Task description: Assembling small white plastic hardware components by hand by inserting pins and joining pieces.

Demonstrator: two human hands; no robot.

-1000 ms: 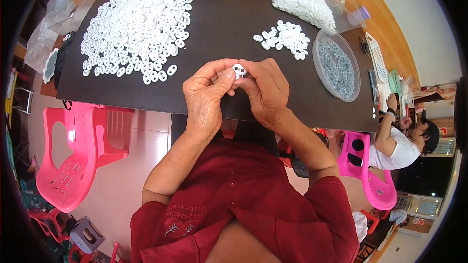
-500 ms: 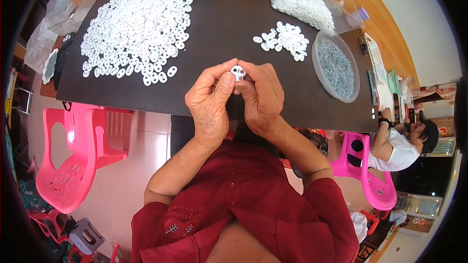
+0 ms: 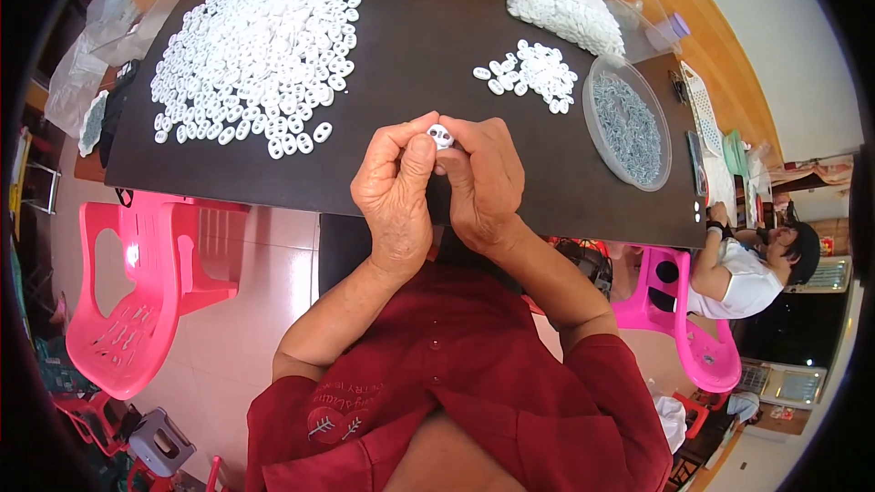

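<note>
Between my fingertips, over the near edge of the dark table (image 3: 401, 46), is a small white oval plastic piece (image 3: 441, 136) with two dark holes. My left hand (image 3: 394, 191) pinches it from one side, thumb laid along it. From the other side my right hand (image 3: 488, 178) grips it too, its fingers curled and partly hiding the piece. A wide heap of similar white pieces (image 3: 255, 55) lies at the left, and a smaller pile of white pieces (image 3: 545, 75) at the right. Next to that stands a round clear tub (image 3: 668, 150) of small metal screws (image 3: 627, 128).
Clear bins of white parts (image 3: 565, 5) stand along the table's far side. Pink plastic chairs stand left (image 3: 128, 301) and right (image 3: 711, 360) of me. At the far right a person in a white top (image 3: 743, 282) sits by the table.
The white piece has tilted slightly between my fingers and shifted a little left. My hands have drawn slightly closer together around it.
</note>
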